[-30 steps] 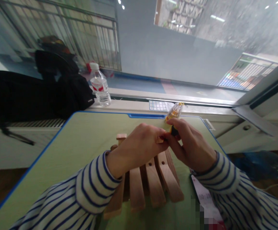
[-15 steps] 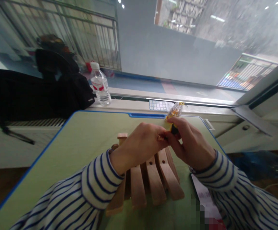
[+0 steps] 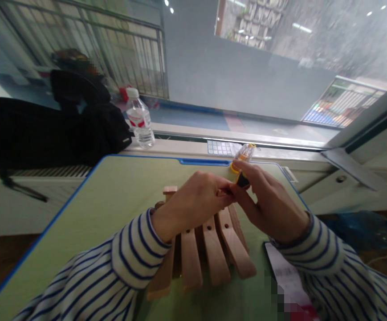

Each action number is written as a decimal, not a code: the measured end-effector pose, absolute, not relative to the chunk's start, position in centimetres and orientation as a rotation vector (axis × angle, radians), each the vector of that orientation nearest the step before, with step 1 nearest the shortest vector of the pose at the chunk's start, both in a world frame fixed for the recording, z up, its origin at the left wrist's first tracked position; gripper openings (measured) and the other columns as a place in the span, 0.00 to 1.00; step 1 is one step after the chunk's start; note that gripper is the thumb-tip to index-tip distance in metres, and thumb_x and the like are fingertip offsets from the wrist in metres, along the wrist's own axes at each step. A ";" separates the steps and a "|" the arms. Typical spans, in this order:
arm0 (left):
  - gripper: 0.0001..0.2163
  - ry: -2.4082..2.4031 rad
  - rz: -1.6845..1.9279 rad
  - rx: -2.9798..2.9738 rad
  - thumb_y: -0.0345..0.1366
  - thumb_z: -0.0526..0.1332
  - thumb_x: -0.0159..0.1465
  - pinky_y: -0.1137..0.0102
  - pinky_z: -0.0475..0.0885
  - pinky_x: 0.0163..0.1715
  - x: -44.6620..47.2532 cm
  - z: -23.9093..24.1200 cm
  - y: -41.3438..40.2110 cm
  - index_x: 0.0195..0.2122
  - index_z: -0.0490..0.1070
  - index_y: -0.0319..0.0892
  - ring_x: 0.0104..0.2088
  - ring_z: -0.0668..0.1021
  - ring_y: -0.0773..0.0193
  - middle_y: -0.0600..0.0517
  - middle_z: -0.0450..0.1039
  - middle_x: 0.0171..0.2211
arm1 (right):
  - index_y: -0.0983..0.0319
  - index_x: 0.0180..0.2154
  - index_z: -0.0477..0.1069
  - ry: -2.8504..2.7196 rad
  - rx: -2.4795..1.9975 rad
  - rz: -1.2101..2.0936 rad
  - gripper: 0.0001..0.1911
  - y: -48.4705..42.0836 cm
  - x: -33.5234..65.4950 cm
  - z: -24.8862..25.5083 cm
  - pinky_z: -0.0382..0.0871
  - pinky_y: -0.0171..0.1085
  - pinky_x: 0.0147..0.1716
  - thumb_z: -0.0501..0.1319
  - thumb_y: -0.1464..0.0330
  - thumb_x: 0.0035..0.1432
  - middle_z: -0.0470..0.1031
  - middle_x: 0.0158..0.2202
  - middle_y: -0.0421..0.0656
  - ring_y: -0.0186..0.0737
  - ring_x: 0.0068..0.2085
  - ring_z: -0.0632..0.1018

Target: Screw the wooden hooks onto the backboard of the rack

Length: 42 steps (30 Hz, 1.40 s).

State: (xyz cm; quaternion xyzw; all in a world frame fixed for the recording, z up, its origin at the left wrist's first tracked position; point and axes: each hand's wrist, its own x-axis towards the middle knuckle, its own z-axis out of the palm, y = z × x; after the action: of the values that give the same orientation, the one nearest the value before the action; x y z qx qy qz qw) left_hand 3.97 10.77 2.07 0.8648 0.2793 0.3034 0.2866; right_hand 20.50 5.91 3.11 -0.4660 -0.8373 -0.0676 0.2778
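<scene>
Both my hands meet above a wooden piece with several tapered slats [image 3: 191, 261], some with round holes, lying on the green table [image 3: 79, 209]. My right hand [image 3: 273, 200] is closed, thumb and fingers gripping a short black-and-yellow tool handle [image 3: 242, 179], which looks like a screwdriver's; its working end is hidden. My left hand [image 3: 200, 196] is pinched closed beside the lower end of that handle; what its fingertips hold is hidden. A small wooden block end [image 3: 170, 190] shows beyond my left wrist.
A clear container with yellow parts [image 3: 245, 154] is just past my right fingers. On the sill are a water bottle [image 3: 140, 120], a black bag [image 3: 89, 125] and a gridded sheet [image 3: 219, 147]. A phone-like flat object [image 3: 282, 263] lies under my right forearm.
My right hand has turned slightly and its wrist has shifted right, showing more of the black-and-yellow handle. My left hand and the slatted wood have stayed nearly in place.
</scene>
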 end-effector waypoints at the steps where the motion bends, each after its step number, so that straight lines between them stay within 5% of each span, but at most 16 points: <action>1: 0.07 0.741 0.813 2.306 0.36 0.59 0.59 0.78 0.58 0.22 4.0 2.1 10.8 0.29 0.75 0.42 0.20 0.68 0.75 0.60 0.67 0.18 | 0.70 0.53 0.58 -2.277 -1.269 -0.180 0.21 5.9 20.5 3.4 0.68 0.39 0.41 0.52 0.68 0.59 0.70 0.40 0.49 0.38 0.40 0.71; 18: 0.04 0.727 0.808 2.297 0.31 0.60 0.58 0.79 0.59 0.23 3.9 2.2 10.8 0.28 0.75 0.42 0.20 0.70 0.75 0.60 0.70 0.18 | 0.72 0.51 0.60 -2.353 -1.249 -0.206 0.18 6.0 20.1 4.4 0.68 0.38 0.41 0.49 0.72 0.60 0.69 0.40 0.51 0.38 0.39 0.71; 28: 0.07 0.750 0.784 2.321 0.35 0.59 0.59 0.77 0.60 0.24 3.8 2.2 10.6 0.29 0.75 0.41 0.21 0.70 0.73 0.58 0.71 0.20 | 0.65 0.49 0.60 -2.327 -1.237 -0.102 0.16 6.0 20.0 4.4 0.69 0.38 0.39 0.52 0.71 0.58 0.71 0.40 0.48 0.37 0.39 0.73; 42: 0.10 0.780 0.798 2.387 0.38 0.56 0.61 0.75 0.58 0.23 4.0 2.1 10.3 0.31 0.76 0.42 0.19 0.69 0.73 0.57 0.70 0.18 | 0.68 0.47 0.62 -2.342 -1.242 -0.184 0.14 6.1 20.3 4.3 0.67 0.36 0.36 0.51 0.69 0.60 0.70 0.36 0.46 0.35 0.35 0.72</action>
State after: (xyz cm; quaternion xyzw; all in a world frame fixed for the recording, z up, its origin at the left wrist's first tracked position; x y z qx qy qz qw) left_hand 4.03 10.32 2.07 0.8770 0.2866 0.2933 0.2504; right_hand 20.28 6.14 4.28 -0.4538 -0.8557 -0.0672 0.2396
